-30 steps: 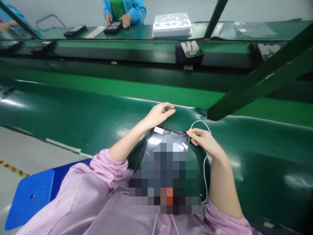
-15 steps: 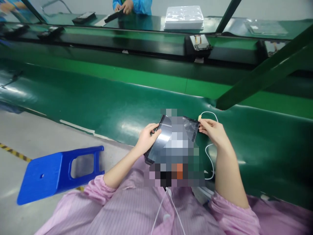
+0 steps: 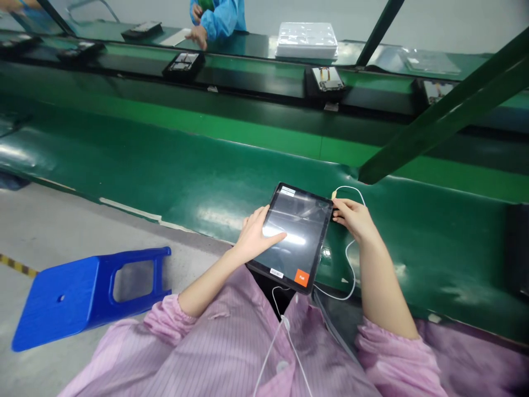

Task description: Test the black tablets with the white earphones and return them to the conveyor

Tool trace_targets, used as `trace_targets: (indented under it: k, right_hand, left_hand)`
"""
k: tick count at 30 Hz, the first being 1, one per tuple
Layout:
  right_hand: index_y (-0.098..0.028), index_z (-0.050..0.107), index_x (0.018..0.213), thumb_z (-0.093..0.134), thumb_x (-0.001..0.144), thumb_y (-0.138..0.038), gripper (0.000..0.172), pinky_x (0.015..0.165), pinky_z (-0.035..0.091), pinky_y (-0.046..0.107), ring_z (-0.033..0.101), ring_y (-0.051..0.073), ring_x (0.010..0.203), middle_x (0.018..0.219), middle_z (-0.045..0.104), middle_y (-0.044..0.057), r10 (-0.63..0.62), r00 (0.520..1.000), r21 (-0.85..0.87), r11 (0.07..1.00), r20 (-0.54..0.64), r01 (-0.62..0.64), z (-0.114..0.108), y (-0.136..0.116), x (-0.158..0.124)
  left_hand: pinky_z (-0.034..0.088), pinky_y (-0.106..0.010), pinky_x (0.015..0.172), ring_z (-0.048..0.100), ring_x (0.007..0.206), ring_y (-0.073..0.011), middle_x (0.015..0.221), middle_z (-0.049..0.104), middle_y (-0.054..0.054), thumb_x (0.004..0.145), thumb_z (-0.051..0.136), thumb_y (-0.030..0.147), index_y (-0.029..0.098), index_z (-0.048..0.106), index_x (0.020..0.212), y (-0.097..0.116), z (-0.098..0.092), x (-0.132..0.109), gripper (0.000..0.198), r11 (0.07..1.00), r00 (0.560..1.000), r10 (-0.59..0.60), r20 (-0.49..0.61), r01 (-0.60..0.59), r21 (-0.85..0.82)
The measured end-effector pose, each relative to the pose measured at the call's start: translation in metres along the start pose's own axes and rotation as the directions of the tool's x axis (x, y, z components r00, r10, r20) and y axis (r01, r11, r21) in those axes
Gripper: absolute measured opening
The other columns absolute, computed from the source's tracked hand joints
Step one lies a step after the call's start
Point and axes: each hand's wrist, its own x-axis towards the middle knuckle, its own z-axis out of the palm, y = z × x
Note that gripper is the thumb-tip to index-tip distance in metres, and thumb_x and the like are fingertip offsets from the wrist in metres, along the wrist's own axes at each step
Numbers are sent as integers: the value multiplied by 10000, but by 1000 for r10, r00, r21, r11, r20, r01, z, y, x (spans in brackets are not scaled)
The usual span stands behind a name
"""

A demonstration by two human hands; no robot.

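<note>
A black tablet (image 3: 295, 226) with a dark, reflective screen tilts over the front edge of the green bench. On its screen are an orange square marked "Fail" (image 3: 302, 277) at the lower right and white labels at the top left and bottom. My left hand (image 3: 255, 236) grips its left side, thumb stretched over the glass and fingers at the edge. At the upper right corner, my right hand (image 3: 352, 218) pinches the yellowish plug (image 3: 334, 195) of a white cable (image 3: 350, 259). Whether the plug sits in the tablet is hidden by my fingers.
A blue stool (image 3: 61, 298) stands on the floor at left. Beyond the green bench (image 3: 173, 171), a conveyor line (image 3: 256, 77) carries several black fixtures with devices. A green post (image 3: 438, 116) slants across the right. A co-worker's blue sleeve (image 3: 225, 19) and white trays (image 3: 306, 39) are behind.
My left hand has shifted further over the tablet, its thumb now on the screen. My right hand stays at the corner. Across the line, a fixture has left the co-worker's hands and sits on the conveyor.
</note>
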Motion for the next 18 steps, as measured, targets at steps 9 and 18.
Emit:
trace_targets:
  k: [9, 18]
  right_hand:
    - [-147, 648, 681, 855, 724, -298, 260, 430, 515, 107, 543, 63, 481, 603, 587, 10, 102, 988, -105, 990, 117, -89, -9, -13, 20]
    - [-159, 627, 635, 893, 662, -369, 341, 500, 565, 137, 559, 79, 503, 573, 582, 6, 76, 986, -78, 995, 149, -65, -8, -1, 8]
  left_hand:
    - [336, -525, 1152, 407, 1398, -326, 1490, 442, -185, 815, 657, 517, 177, 328, 1479, -20, 6, -78, 814, 991, 999, -50, -13, 48, -123]
    - [532, -328, 796, 652, 904, -193, 1021, 665, -75, 913, 504, 411, 194, 637, 1084, -22, 8, -99, 307, 922, 940, -299, -166, 240, -304]
